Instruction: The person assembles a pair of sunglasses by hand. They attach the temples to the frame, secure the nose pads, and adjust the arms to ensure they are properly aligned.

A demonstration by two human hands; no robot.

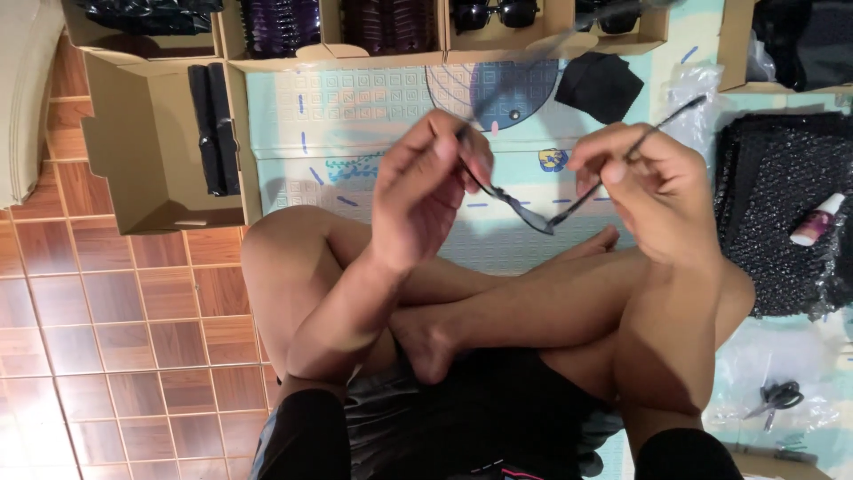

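Black sunglasses (533,213) hang mid-air at centre, left hand (426,191) pinching one temple, right hand (653,196) the other; arms spread open, so not yet boxed like pairs in cardboard boxes (498,40) at twelve o'clock.

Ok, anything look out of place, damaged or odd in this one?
Nothing stands out. Both hands, left hand and right hand, hold a pair of dark glasses over the crossed legs. Scissors and a small bottle lie loose on the right.
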